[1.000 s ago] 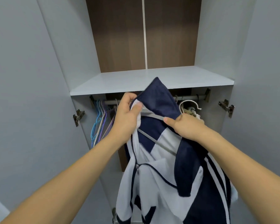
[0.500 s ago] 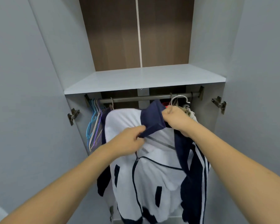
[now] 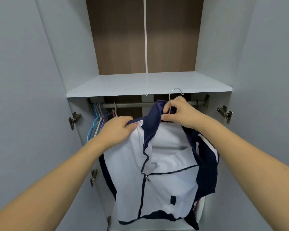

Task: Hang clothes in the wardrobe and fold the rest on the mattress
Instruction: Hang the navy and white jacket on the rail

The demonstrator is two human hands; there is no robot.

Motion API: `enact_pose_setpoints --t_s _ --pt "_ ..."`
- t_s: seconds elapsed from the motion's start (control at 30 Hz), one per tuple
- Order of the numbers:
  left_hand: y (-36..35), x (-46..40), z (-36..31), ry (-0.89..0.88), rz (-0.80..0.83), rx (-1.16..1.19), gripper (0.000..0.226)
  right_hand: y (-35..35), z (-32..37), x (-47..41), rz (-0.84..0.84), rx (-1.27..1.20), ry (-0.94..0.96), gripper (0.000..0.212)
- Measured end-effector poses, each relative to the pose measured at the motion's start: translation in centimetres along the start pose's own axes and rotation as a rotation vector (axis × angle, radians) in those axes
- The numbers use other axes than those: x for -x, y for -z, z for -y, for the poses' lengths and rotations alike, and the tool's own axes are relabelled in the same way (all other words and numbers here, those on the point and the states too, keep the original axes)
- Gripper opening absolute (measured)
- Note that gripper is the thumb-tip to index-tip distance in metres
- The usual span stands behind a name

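Pinching the wire neck of a metal hanger [image 3: 174,99] just under its hook, the right hand [image 3: 182,112] carries a navy-and-white zip jacket [image 3: 157,164] in front of an open wardrobe, fingers curled tight on the wire at the collar. The left hand [image 3: 118,127] grips a fold of the jacket's left shoulder, fingers closed on the cloth. The jacket hangs lengthwise downward from both hands, its zip half open, below the front edge of the wardrobe's shelf [image 3: 140,85] and in front of the rail [image 3: 132,104]. The hook stands upright above the right hand, its curve showing against the shelf's front edge, with the rail just behind and slightly below it; the right hand is the nearer one to the rail, so hooking on looks like its job. The jacket looks soft and smooth, the hanger thin and shiny, the rail a dull grey bar running left to right. A bunch of pastel hangers [image 3: 97,120] crowds the rail's left end, beside a brass-coloured door hinge [image 3: 74,120].
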State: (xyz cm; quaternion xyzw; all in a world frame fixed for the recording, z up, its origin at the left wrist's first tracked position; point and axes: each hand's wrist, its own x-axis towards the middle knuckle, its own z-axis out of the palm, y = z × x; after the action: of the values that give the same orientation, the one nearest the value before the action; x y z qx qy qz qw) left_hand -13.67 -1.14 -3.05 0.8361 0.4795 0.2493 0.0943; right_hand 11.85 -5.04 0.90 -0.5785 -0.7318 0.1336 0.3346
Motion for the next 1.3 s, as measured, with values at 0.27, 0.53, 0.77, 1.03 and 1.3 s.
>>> enact_pose_setpoints --t_s 0.27,0.53,0.77,1.03,1.3 --pt "0.8 -1.0 1.1 0.045 -0.289 -0.171 0.034 -3.1 -5.9 4.4 -0.028 0.276 -0.528 0.027" --pt "-1.7 -0.4 0.9 0.123 -0.335 -0.285 0.015 -1.0 1.1 0.6 -0.206 -0.955 -0.396 0.022" --pt "-0.7 0.8 1.9 0.131 -0.326 -0.16 0.018 -1.2 0.4 -0.2 -0.26 -0.003 -0.307 0.04" --pt "2.3 -0.4 2.3 0.08 -0.442 -0.046 0.021 -0.2 -0.9 0.6 0.02 0.113 0.02 0.055" --pt "0.7 1.2 1.1 0.09 -0.339 0.163 0.039 -2.7 -2.3 0.2 -0.269 0.303 0.072 0.026"
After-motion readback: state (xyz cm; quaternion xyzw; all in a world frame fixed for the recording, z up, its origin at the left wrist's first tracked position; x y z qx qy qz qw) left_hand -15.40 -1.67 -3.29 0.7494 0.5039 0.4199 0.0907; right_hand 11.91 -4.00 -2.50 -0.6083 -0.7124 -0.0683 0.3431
